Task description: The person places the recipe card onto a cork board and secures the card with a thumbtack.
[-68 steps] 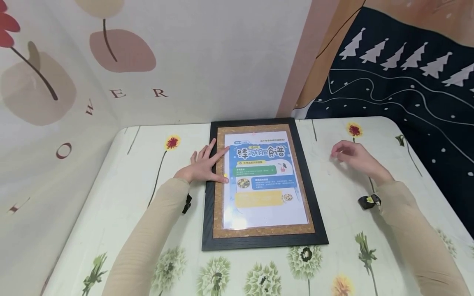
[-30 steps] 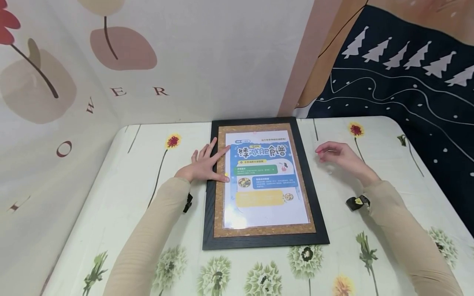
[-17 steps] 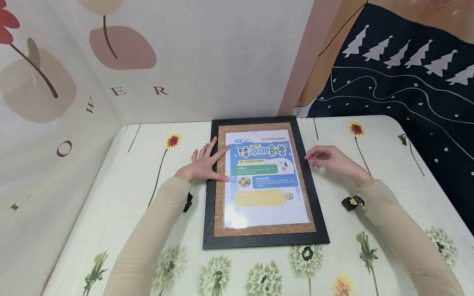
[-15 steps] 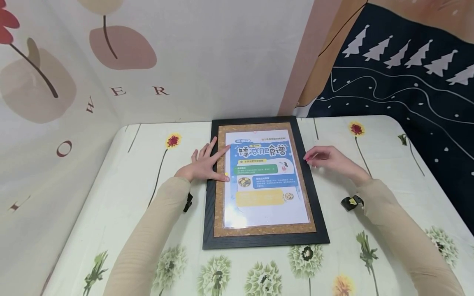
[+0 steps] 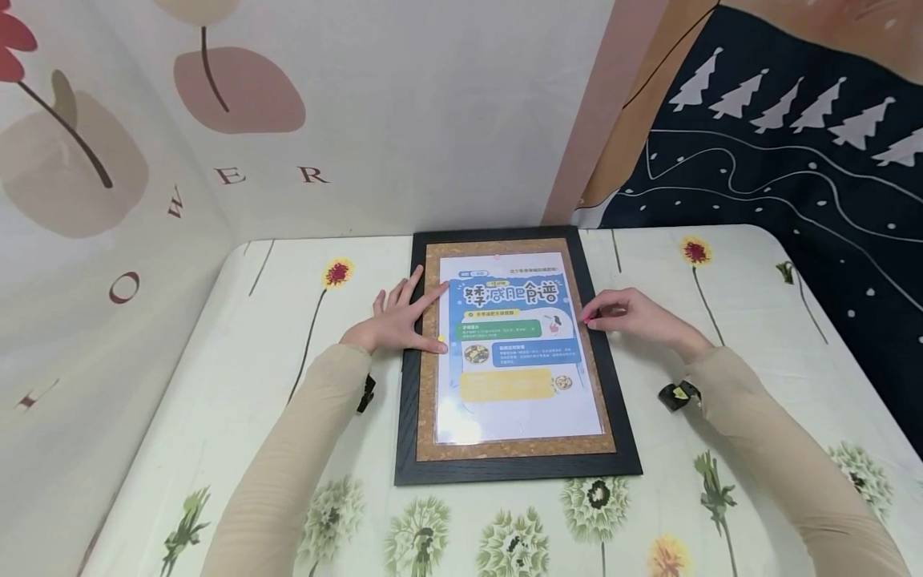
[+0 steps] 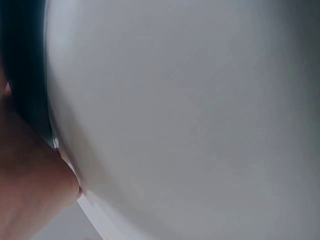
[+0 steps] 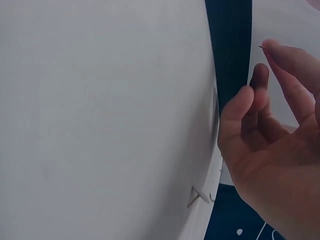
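A black-framed cork board (image 5: 515, 466) lies on the table, with a printed poster (image 5: 515, 421) on its cork. My left hand (image 5: 392, 324) is spread over the board's left side, its index finger and thumb reaching the poster's left edge. By that thumb a yellow pushpin (image 5: 441, 340) sits in the poster's edge. My right hand (image 5: 629, 314) pinches a pink pushpin (image 5: 590, 319) between thumb and index finger, over the right side of the frame near the poster's right edge. The needle (image 7: 261, 47) pokes out from the fingertips in the right wrist view.
A faint pink pushpin (image 5: 496, 257) marks the poster's top edge. In the right wrist view a small pale pushpin (image 7: 200, 195) lies on the flower-printed tablecloth (image 5: 692, 433). A white printed curtain (image 5: 404, 120) and a dark curtain (image 5: 764, 172) hang behind the table.
My right hand has moved left from the tablecloth to the board's right side, carrying the pink pushpin. My left hand keeps its place on the board.
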`<state>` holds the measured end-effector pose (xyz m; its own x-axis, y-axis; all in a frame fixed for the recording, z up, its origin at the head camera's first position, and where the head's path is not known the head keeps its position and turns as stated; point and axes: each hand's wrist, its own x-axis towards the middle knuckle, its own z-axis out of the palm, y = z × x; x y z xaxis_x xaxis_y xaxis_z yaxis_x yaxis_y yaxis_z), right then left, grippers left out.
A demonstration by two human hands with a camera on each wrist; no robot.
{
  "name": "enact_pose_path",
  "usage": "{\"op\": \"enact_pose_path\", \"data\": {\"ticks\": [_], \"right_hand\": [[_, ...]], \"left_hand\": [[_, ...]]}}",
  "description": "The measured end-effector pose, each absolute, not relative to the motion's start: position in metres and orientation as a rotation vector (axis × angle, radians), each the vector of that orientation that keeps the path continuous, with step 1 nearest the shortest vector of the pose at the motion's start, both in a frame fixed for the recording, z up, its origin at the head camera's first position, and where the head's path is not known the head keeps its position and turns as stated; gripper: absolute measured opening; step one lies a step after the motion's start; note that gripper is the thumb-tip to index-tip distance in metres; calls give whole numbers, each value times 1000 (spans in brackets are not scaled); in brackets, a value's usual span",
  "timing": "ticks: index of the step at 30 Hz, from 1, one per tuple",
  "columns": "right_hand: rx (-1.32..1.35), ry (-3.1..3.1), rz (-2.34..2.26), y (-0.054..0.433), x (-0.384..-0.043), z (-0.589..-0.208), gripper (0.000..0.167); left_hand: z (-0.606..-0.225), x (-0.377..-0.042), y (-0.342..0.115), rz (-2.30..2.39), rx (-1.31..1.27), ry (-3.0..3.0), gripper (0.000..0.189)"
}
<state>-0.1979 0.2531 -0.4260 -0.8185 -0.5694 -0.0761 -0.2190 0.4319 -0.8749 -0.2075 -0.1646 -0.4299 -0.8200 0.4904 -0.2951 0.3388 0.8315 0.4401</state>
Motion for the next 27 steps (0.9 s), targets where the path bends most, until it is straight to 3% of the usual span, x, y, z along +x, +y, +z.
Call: {"op": "enact_pose_path", "data": {"ticks": [27], "right_hand": [[-555,2394,-1276,241,-197,-435,18]], "left_hand": [[-428,-207,-163,523,597,2608,108]]}}
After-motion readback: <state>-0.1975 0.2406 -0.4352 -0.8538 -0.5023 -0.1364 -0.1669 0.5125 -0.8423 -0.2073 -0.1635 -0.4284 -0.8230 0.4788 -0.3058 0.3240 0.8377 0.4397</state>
